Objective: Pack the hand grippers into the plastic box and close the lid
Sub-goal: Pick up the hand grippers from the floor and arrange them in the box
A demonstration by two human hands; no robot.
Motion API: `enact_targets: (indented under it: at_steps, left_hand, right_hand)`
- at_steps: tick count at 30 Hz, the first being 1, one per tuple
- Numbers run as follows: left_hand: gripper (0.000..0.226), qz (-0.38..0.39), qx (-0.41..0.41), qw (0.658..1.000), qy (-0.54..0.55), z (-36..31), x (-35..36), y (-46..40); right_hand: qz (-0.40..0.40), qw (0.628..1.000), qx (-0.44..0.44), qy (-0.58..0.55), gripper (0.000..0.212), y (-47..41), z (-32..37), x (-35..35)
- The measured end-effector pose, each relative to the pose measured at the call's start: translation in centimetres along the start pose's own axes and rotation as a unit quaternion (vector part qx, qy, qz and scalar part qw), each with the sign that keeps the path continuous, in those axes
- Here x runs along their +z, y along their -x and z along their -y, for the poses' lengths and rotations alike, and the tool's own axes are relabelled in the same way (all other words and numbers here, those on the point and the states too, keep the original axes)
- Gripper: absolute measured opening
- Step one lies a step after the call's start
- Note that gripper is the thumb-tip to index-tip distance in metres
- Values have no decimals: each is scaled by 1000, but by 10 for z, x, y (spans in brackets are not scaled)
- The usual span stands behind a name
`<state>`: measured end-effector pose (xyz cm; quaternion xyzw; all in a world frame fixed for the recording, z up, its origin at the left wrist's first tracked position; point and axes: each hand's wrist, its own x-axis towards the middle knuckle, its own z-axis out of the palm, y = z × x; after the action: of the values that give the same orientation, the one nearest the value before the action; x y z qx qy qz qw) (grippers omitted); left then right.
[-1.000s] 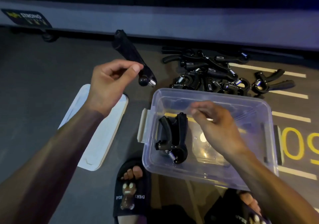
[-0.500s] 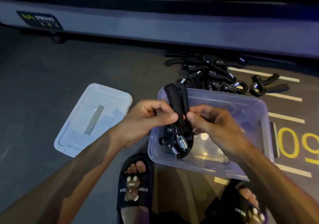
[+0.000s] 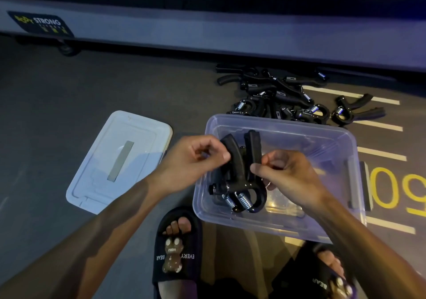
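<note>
Dark floor; both hands [image 3: 196,158] [image 3: 285,172] pinching gripper [image 3: 242,172] over box [image 3: 345,151]; best laid flat beside the first.

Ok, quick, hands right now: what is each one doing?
Left hand: pinches the left handle of a hand gripper over the plastic box.
Right hand: pinches the same gripper's right handle.

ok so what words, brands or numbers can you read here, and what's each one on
"STRONG": dark sticker on the long grey machine base; its yellow part and small line are too blurred.
"EVERY BEAR", upside down: black slide sandal.
"BEAR": other black sandal.
"50", sideways: yellow floor paint.
</note>
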<state>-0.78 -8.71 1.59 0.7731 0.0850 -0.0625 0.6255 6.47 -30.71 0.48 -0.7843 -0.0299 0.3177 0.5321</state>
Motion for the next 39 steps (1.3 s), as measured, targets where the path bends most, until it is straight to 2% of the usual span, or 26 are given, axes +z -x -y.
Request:
enact_targets:
  at_steps: [2, 3, 6, 8, 13, 23, 25, 28, 31, 33, 35, 39]
  left_hand:
    - [1, -112, 18, 991, -71, 8, -4, -3]
    - [5, -148, 29, 982, -115, 11, -5, -4]
    - [31, -156, 35, 959, -234, 23, -6, -6]
    - [44, -132, 19, 958, -252, 34, -2, -7]
    - [45, -101, -17, 979, -176, 53, 9, -6]
    - [45, -112, -10, 984, -137, 61, 12, -8]
    - [45, -113, -12, 984, -134, 61, 12, -8]
    - [44, -116, -8, 984, -133, 60, 13, -7]
    - [44, -120, -7, 984, -129, 59, 14, -7]
    - [44, -119, -10, 985, -126, 59, 14, -7]
    - [44, -120, -13, 985, -124, 58, 14, -6]
    - [44, -120, -10, 986, -117, 55, 16, -6]
  right_hand:
    - [-31, 997, 12, 65, 23, -3, -9, 0]
    - [-40, 995, 16, 92, 23, -4, -13, 1]
    - [-45, 990, 17, 133, 25, -7, -23, 11]
    - [-58, 985, 14, 160, 24, -9, -26, 18]
    - [-75, 983, 11, 165, 25, -12, -29, 26]
    - [-21, 997, 35, 70, 34, -8, -24, 29]
    - [-6, 995, 46, 86, 39, -7, -24, 27]
    - [48, 991, 96, 79, 40, -7, -29, 20]
    - [129, 980, 153, 1, 21, -6, -35, 21]
    - [155, 974, 163, -16, 15, -7, -41, 22]
    - [169, 969, 178, -29, 22, -9, -47, 23]
    - [200, 958, 197, -61, 50, -14, -49, 19]
